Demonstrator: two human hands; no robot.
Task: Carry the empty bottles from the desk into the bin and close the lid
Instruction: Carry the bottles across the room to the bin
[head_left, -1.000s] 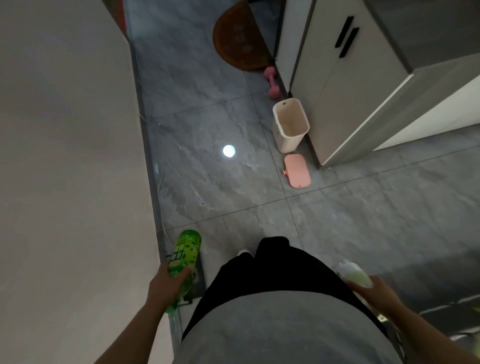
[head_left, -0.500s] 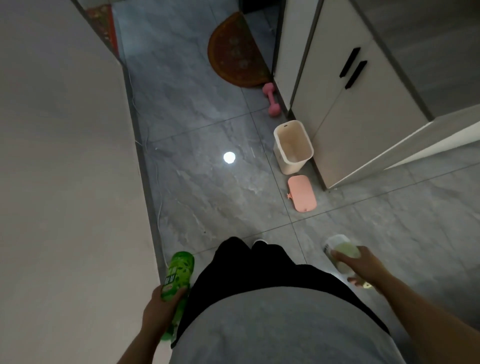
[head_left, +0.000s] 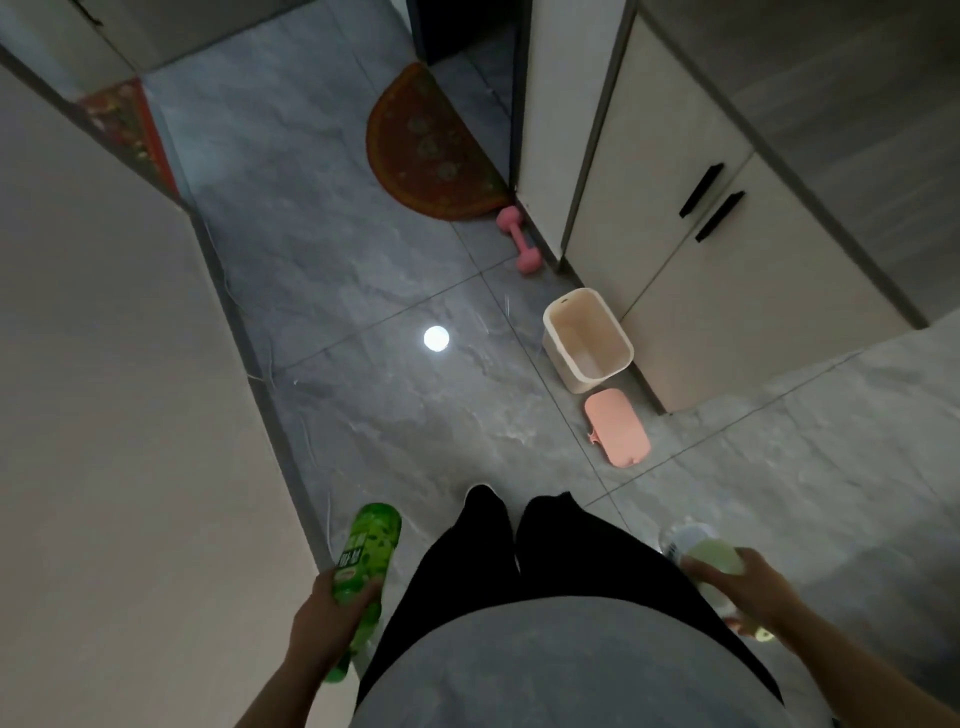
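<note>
My left hand (head_left: 323, 626) grips a bright green bottle (head_left: 366, 556) by its middle, bottom end pointing forward. My right hand (head_left: 748, 587) holds a pale yellow-green bottle (head_left: 701, 553) with a whitish end, low at my right side. Ahead on the floor stands the open cream bin (head_left: 556, 332), against the cabinet's corner. Its pink lid (head_left: 617, 427) lies flat on the tiles just in front of the bin. Both hands are well short of the bin.
A wall (head_left: 104, 415) runs along my left. White cabinets with black handles (head_left: 711, 260) stand on the right. A pink dumbbell (head_left: 518, 239) and a half-round brown mat (head_left: 431, 150) lie further down the grey tiled corridor.
I have walked forward: the bin and its lid appear nearer and lower in view. Both hands have kept their bottles, swinging slightly at my sides.
</note>
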